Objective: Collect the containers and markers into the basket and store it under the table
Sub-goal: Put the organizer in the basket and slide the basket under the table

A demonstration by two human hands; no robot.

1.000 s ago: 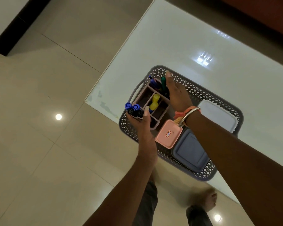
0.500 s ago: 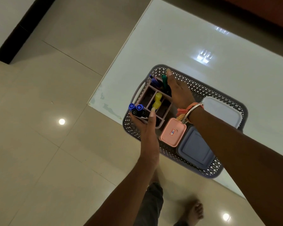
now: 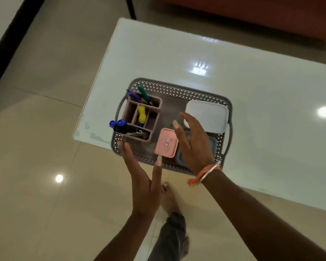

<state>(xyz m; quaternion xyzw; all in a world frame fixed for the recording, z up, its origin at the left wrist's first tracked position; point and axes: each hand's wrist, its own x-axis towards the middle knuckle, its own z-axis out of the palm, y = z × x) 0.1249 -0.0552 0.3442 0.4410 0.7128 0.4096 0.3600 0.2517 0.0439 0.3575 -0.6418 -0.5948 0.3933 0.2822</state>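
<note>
Left hand open and empty, palm turned inward, fingers stretched up to the near left corner of the grey perforated basket. Right hand also open and empty, fingers spread, hovering over the middle of the basket; silver bangle and orange thread at its wrist. Just left of the right hand, a small pink lidded container, lying flat in the basket. Under the right palm, mostly hidden, a blue-grey lidded container. Beyond the fingers, a white lidded container against the far right corner. At the basket's left end, a pink divided organiser: blue-capped markers leaning out of the near compartment, yellow-capped markers in a middle one, green marker and purple pens in the far one. Basket on the near left corner of the white glossy table, near edge overhanging the tiled floor. Bare foot below.
</note>
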